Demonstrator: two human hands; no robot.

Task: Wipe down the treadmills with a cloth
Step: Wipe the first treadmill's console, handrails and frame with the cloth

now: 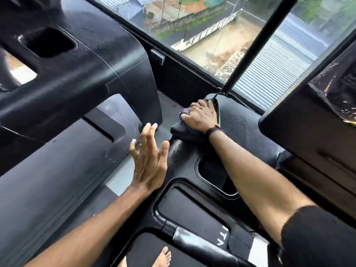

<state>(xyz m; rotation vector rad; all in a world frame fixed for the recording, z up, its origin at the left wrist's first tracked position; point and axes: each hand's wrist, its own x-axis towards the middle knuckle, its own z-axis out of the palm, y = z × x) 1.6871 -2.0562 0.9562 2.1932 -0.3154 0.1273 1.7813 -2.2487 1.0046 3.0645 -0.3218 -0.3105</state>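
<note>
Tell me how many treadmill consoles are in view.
2. One treadmill console at upper left; the other treadmill console under the right hand pressing the cloth. More may sit outside the frame.

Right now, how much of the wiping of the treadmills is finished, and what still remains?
Done: cannot be judged; no surface looks clearly cleaned. In hand: the right hand presses a dark cloth on the black console of the near treadmill, while the left hand hovers open, holding nothing. Left: probably the neighbouring treadmill on the left, which no hand is touching.
</note>
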